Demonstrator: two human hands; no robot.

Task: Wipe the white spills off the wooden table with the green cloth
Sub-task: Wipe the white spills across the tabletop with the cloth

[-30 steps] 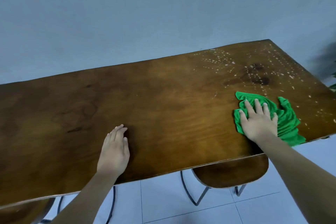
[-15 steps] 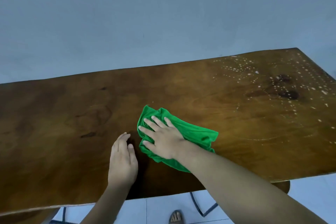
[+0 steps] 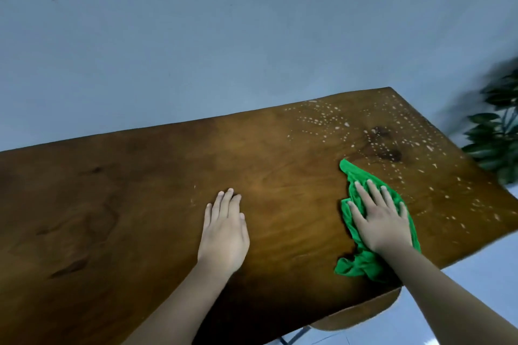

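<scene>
Our right hand (image 3: 379, 221) lay flat, pressing the green cloth (image 3: 361, 263) down to rub, gripping nothing | cloth near the table (image 3: 140, 204) front edge, beside the white spills (image 3: 392, 134) | left hand (image 3: 224, 232) flat and empty, steadying us.

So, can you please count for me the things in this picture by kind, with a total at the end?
Bare hands: 2, left hand flat on the wood, right hand pressing the cloth
Crumpled green cloth: 1
Brown wooden table: 1
Dark green leafy plant: 1
Curved wooden seat below the table: 1
Total: 6
White spills: too many specks to count.
</scene>
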